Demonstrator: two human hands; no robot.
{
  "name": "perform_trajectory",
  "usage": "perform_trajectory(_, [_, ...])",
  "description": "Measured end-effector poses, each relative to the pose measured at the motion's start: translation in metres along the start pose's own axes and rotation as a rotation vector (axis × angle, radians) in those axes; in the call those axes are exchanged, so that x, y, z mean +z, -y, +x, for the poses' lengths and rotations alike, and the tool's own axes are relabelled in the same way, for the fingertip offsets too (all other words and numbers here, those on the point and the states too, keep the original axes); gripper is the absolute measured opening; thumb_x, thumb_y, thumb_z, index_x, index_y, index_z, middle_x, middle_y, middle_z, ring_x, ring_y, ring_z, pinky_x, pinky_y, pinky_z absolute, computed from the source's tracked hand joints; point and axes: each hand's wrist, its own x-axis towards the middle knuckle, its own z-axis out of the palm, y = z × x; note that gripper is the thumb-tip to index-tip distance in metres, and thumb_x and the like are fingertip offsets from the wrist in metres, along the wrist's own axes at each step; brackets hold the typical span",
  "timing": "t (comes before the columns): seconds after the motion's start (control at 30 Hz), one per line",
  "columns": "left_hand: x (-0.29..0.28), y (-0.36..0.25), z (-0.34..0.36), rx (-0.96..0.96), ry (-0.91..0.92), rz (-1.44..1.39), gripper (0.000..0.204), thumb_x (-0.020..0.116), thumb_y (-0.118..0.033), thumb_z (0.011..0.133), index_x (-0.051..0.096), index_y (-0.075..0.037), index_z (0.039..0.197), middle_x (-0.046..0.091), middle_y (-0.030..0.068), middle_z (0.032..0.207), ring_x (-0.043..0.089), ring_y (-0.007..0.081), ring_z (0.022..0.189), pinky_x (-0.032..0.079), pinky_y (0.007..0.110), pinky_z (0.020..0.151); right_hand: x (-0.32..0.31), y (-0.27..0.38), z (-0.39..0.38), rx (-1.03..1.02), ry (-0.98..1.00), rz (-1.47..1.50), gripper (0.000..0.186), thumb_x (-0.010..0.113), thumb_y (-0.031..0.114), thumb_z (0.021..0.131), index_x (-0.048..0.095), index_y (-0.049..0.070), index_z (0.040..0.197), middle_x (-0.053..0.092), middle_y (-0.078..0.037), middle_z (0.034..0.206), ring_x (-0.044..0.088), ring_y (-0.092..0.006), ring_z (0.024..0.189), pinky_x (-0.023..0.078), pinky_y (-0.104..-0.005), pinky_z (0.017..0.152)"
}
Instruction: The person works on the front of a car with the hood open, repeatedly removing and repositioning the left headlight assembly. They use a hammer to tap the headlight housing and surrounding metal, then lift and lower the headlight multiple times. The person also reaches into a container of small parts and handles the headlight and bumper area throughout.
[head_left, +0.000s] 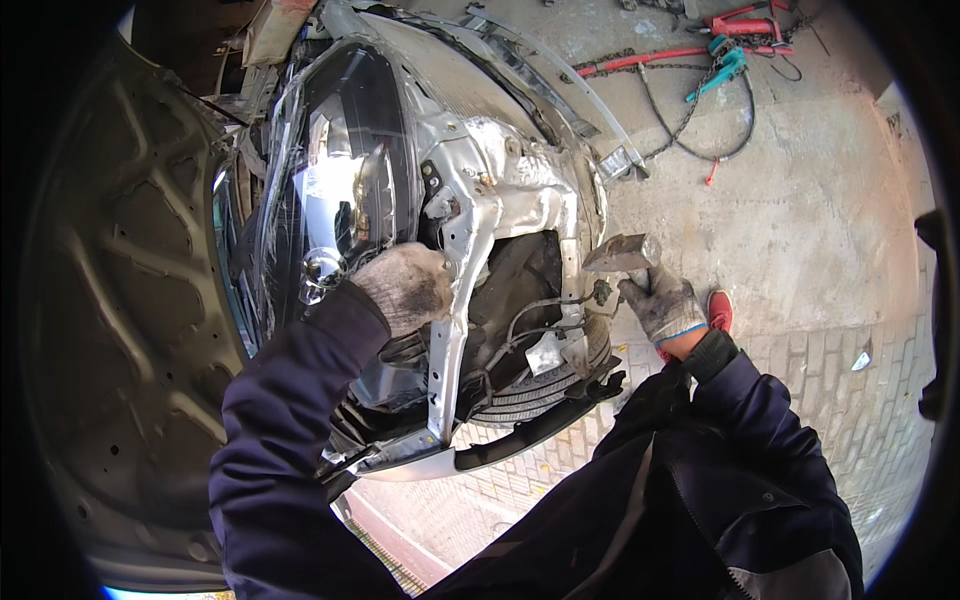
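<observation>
A damaged car front shows a bare silver metal frame (440,372), with bent, crumpled metal at its upper part. My left hand (405,285), in a dirty grey glove, is closed at the frame's inner edge, beside a headlight (340,185) with a clear cover; its fingertips are partly hidden. My right hand (660,305), also gloved, grips a hammer with a square steel head (615,255), held just right of the frame. Below the frame opening are dark wiring (515,325) and a tyre (530,405).
A raised bonnet (130,330) fills the left side. Red and teal pulling tools (730,60) with chains and a hose lie on the concrete at upper right. Block paving (820,380) runs along the lower right. A detached trim strip (510,445) lies low across the front.
</observation>
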Motion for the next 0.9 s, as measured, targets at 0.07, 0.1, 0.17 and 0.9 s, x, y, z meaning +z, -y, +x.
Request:
perform_trajectory(0.07, [-0.002,-0.003,-0.002,-0.126,-0.052,-0.078,0.014,0.073,-0.021,0.09,0.081,-0.01,0.088,0.078,0.0118,0.091,0.077,0.0307,0.092,0.062,0.043,0.082,-0.005,0.009,-0.005,-0.042,0.002,-0.031,0.047,0.078,0.032,0.099,0.064,0.014,0.14,0.076,-0.021,0.103,0.075,-0.0455,0.097,0.061,-0.051,0.082])
perform_trajectory(0.1, [-0.003,-0.007,-0.004,-0.12,-0.083,0.01,0.012,0.073,-0.019,0.09,0.081,-0.011,0.088,0.078,0.011,0.091,0.076,0.0298,0.092,0.061,0.043,0.081,-0.007,0.014,-0.008,-0.037,0.02,-0.076,0.046,0.078,0.032,0.099,0.064,0.013,0.139,0.076,-0.022,0.103,0.075,-0.0457,0.097,0.062,-0.0512,0.083])
perform_trajectory(0.17, [0.0,-0.019,-0.012,-0.122,-0.139,0.191,0.011,0.071,-0.016,0.091,0.081,-0.011,0.087,0.077,0.0096,0.089,0.076,0.0285,0.091,0.061,0.043,0.08,-0.014,0.026,-0.014,-0.078,0.033,-0.079,0.046,0.077,0.032,0.101,0.064,0.012,0.14,0.077,-0.022,0.105,0.075,-0.0455,0.099,0.062,-0.0507,0.084])
perform_trajectory(0.9, [0.103,-0.124,-0.03,-0.9,-1.009,-0.191,0.014,0.078,-0.02,0.094,0.075,-0.009,0.103,0.073,0.0078,0.106,0.067,0.0303,0.098,0.056,0.046,0.087,-0.009,0.076,-0.045,-0.08,0.087,-0.31,0.044,0.078,0.029,0.1,0.065,0.013,0.139,0.078,-0.019,0.108,0.077,-0.0395,0.099,0.062,-0.0464,0.086])
